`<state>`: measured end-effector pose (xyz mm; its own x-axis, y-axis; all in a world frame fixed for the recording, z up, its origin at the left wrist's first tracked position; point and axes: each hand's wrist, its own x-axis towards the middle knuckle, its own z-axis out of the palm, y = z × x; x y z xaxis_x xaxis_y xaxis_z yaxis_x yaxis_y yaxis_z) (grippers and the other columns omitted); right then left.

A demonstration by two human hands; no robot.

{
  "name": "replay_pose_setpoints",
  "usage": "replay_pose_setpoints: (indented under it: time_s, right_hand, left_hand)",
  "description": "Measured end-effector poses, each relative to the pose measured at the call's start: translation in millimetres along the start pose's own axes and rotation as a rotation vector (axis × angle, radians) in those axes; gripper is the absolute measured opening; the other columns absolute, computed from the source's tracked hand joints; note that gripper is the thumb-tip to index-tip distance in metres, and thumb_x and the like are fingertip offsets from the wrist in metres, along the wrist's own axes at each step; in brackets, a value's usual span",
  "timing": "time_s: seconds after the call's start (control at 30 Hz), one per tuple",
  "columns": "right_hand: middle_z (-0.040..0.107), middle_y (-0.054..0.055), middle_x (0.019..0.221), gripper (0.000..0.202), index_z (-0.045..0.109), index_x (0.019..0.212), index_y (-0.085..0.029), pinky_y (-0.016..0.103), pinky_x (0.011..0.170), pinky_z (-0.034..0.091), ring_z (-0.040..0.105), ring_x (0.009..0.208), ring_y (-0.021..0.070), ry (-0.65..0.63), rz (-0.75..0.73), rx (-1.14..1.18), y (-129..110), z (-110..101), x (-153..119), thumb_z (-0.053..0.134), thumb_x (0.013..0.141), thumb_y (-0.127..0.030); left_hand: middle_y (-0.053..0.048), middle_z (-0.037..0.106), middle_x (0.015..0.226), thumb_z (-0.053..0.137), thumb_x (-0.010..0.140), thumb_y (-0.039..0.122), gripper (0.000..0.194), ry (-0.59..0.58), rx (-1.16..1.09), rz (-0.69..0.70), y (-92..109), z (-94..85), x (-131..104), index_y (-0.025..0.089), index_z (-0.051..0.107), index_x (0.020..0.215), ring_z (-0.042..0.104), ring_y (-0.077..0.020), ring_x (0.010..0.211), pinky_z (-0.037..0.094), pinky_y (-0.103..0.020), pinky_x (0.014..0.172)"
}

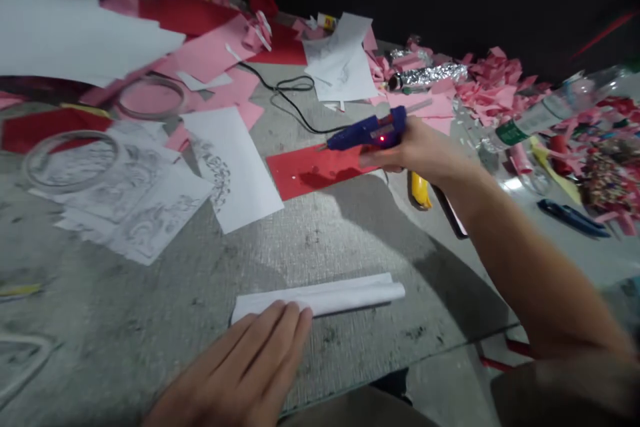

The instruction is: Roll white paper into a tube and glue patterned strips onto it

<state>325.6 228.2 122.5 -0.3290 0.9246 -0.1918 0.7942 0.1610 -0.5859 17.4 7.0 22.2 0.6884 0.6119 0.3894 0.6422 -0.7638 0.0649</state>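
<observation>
A rolled sheet of white paper (345, 295) lies near the front of the grey table. My left hand (260, 353) rests on its left part with the fingers stretched out and close together, pressing on it from above. Farther back, my right hand (415, 150) is closed around a blue glue gun (367, 131) with a lit red light and a glue stick in its rear. The nozzle points left, over a red strip of paper (315, 177). A black cord (300, 113) runs back from the glue gun.
Printed white sheets (150, 213) and tape rolls (73, 161) lie at left. Pink paper scraps (493, 90) heap at the back right beside a plastic bottle (545, 117). A yellow cutter (421, 190), a phone (453, 213) and dark blue pliers (573, 217) lie around my right arm.
</observation>
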Motion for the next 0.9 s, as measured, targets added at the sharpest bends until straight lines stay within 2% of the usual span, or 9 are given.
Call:
replay_pose_setpoints:
  time_s: [0.13, 0.3, 0.43, 0.5, 0.53, 0.6, 0.7, 0.77, 0.9]
  right_hand:
    - [0.079, 0.011, 0.093, 0.039, 0.072, 0.09, -0.018, 0.034, 0.057, 0.053, 0.054, 0.061, 0.0146, -0.074, 0.052, 0.252, 12.6, 11.9, 35.1, 0.082, 0.088, -0.055]
    - [0.08, 0.014, 0.093, 0.048, 0.076, 0.1, -0.009, 0.033, 0.065, 0.06, 0.069, 0.073, 0.0186, 0.029, 0.142, 0.18, 12.5, 2.0, 23.4, 0.082, 0.089, -0.055]
    - [0.078, 0.017, 0.102, 0.066, 0.076, 0.116, -0.002, 0.034, 0.08, 0.055, 0.073, 0.089, 0.0203, 0.095, 0.098, -0.177, 9.6, -9.6, 0.3, 0.051, 0.105, -0.062]
    - [0.077, 0.019, 0.095, 0.073, 0.08, 0.111, -0.005, 0.045, 0.079, 0.054, 0.074, 0.093, 0.032, 0.22, 0.175, -0.531, 9.7, -11.0, -18.6, 0.05, 0.102, -0.071]
    - [0.076, 0.021, 0.09, 0.073, 0.081, 0.104, -0.006, 0.053, 0.079, 0.053, 0.074, 0.095, 0.0409, 0.37, 0.229, -0.712, 9.1, -9.5, -31.7, 0.054, 0.098, -0.074]
    - [0.079, 0.021, 0.107, 0.054, 0.077, 0.122, -0.015, 0.062, 0.088, 0.053, 0.073, 0.11, 0.0484, 0.399, 0.1, -0.772, 5.7, -0.2, -64.8, 0.056, 0.104, -0.061]
    - [0.077, 0.01, 0.125, 0.027, 0.07, 0.126, -0.028, 0.05, 0.09, 0.058, 0.073, 0.111, 0.033, 0.263, -0.291, -0.527, -3.7, 30.4, -118.5, 0.072, 0.1, -0.035]
    - [0.08, 0.006, 0.114, 0.029, 0.07, 0.123, -0.025, 0.043, 0.086, 0.06, 0.074, 0.105, 0.0275, 0.115, -0.553, -0.384, -9.6, 56.5, -144.0, 0.077, 0.095, -0.021]
    - [0.081, 0.008, 0.123, 0.026, 0.075, 0.12, -0.016, 0.046, 0.093, 0.058, 0.072, 0.106, 0.0259, 0.0, -0.721, -0.342, -16.0, 94.1, -157.0, 0.055, 0.104, -0.014]
  left_hand:
    - [-0.007, 0.077, 0.132, 0.037, 0.097, -0.001, 0.049, -0.016, -0.028, 0.029, -1.9, -4.1, 6.9, 0.011, 0.067, 0.135, 0.068, -0.0225, 0.12, 0.051, -0.038, 0.102]
    - [-0.01, 0.075, 0.132, 0.036, 0.097, 0.0, 0.05, -0.04, -0.095, 0.013, -1.2, -5.0, 5.9, 0.008, 0.066, 0.137, 0.066, -0.023, 0.123, 0.048, -0.038, 0.107]
    - [-0.013, 0.067, 0.145, 0.042, 0.096, 0.001, 0.051, -0.016, -0.144, 0.019, -1.8, -7.0, 1.1, 0.004, 0.063, 0.142, 0.058, -0.0261, 0.138, 0.038, -0.04, 0.124]
    - [-0.014, 0.066, 0.145, 0.043, 0.097, 0.0, 0.049, -0.046, -0.152, 0.028, -2.2, -8.5, 0.9, 0.003, 0.063, 0.141, 0.057, -0.0277, 0.14, 0.037, -0.042, 0.125]
    - [-0.015, 0.067, 0.145, 0.042, 0.098, 0.001, 0.047, -0.062, -0.154, 0.036, -2.3, -9.3, 1.3, 0.003, 0.064, 0.14, 0.057, -0.0285, 0.139, 0.038, -0.042, 0.124]
    - [-0.016, 0.068, 0.144, 0.041, 0.102, 0.004, 0.046, -0.092, -0.165, 0.041, -2.2, -10.6, 2.1, 0.002, 0.063, 0.141, 0.058, -0.0306, 0.139, 0.04, -0.045, 0.122]
    - [-0.016, 0.068, 0.145, 0.039, 0.105, 0.008, 0.046, -0.111, -0.19, 0.025, -0.8, -11.8, 2.1, 0.002, 0.061, 0.146, 0.059, -0.0314, 0.139, 0.04, -0.046, 0.122]
    - [-0.014, 0.067, 0.147, 0.04, 0.106, 0.008, 0.046, -0.103, -0.181, 0.013, 0.1, -12.4, 1.5, 0.003, 0.063, 0.146, 0.059, -0.0299, 0.14, 0.037, -0.045, 0.126]
    - [-0.013, 0.067, 0.148, 0.046, 0.106, 0.011, 0.042, -0.115, -0.125, 0.031, -0.2, -14.6, 0.6, 0.006, 0.065, 0.143, 0.059, -0.0279, 0.141, 0.032, -0.044, 0.132]
